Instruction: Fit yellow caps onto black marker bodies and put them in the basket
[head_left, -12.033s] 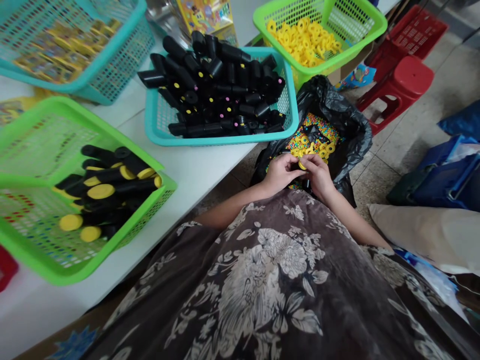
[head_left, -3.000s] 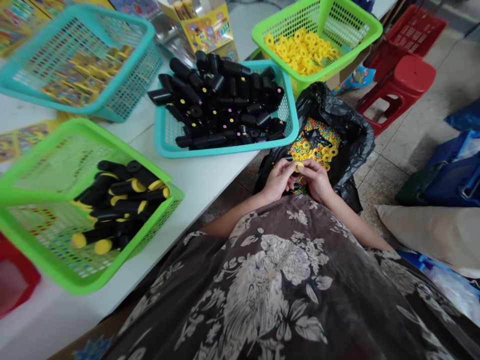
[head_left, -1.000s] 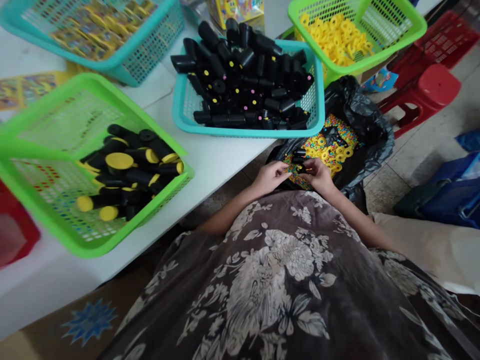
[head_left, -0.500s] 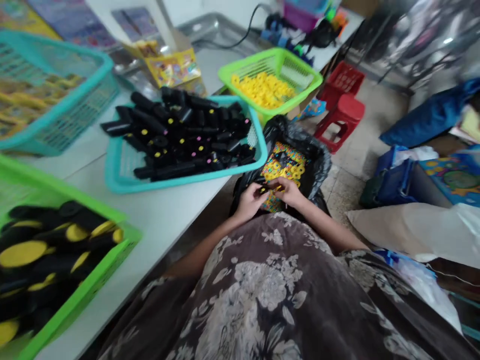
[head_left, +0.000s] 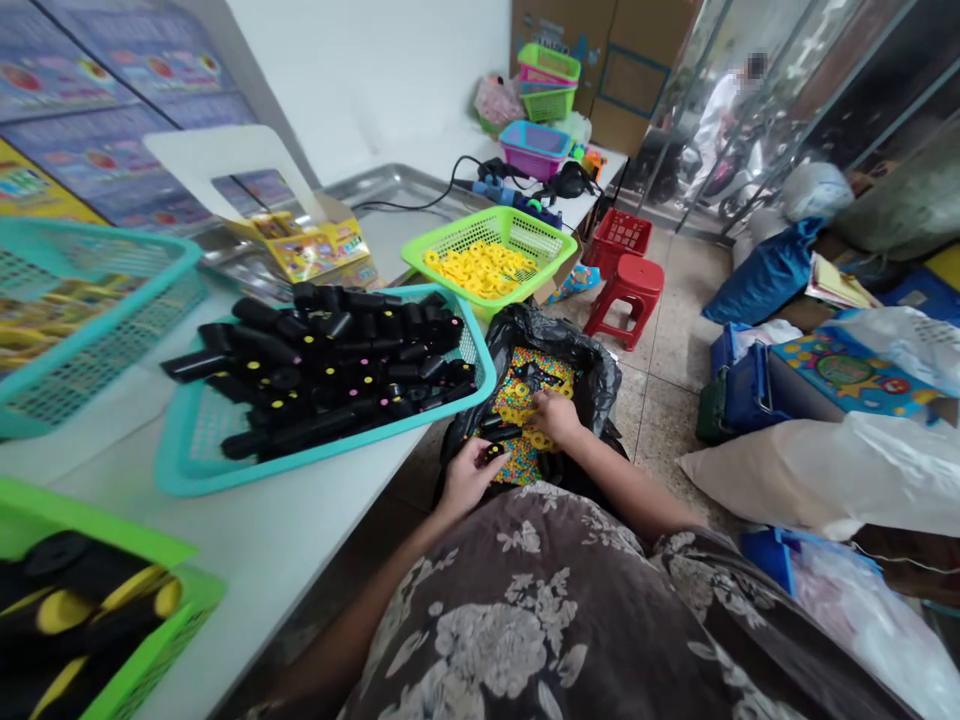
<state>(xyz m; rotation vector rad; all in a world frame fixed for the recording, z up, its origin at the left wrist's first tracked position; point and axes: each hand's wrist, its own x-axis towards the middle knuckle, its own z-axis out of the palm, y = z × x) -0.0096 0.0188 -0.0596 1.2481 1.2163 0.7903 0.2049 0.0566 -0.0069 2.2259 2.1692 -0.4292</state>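
Over the bin bag (head_left: 596, 370), left hand (head_left: 466, 478), right hand (head_left: 556, 416) now apart

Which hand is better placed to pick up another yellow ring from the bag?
Probably the right hand: it is already down among the yellow rings in the black plastic bag. The left hand sits lower, at the bag's near edge, beside a black tube.

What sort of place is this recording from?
Likely a small toy workshop: baskets of black tubes and yellow rings, a black bag of coloured beads, and printed packaging.
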